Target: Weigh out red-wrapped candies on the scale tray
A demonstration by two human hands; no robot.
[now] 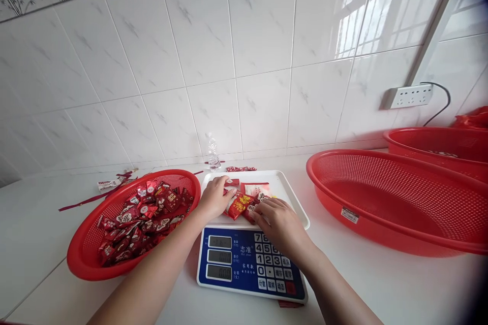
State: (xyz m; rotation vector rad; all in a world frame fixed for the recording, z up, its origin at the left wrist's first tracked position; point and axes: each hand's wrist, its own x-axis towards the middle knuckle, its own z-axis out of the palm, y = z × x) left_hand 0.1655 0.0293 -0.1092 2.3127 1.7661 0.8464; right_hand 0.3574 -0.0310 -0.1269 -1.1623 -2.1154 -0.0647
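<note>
Left hand: fingers curled at the red packets (240, 205) on the scale's tray (292, 212); the hand (216, 197) may have gripped one, but I cannot tell.
Right hand: bent over the packets' other side (278, 221), touching them, its grip hidden.
Scale: blue keypad panel (247, 264) nearest the viewer.
Left basket: red, holding wrapped sweets (139, 221).
Right basket: red (381, 203), beside the scale.
Bottle: clear (213, 152), upright behind the tray.
</note>
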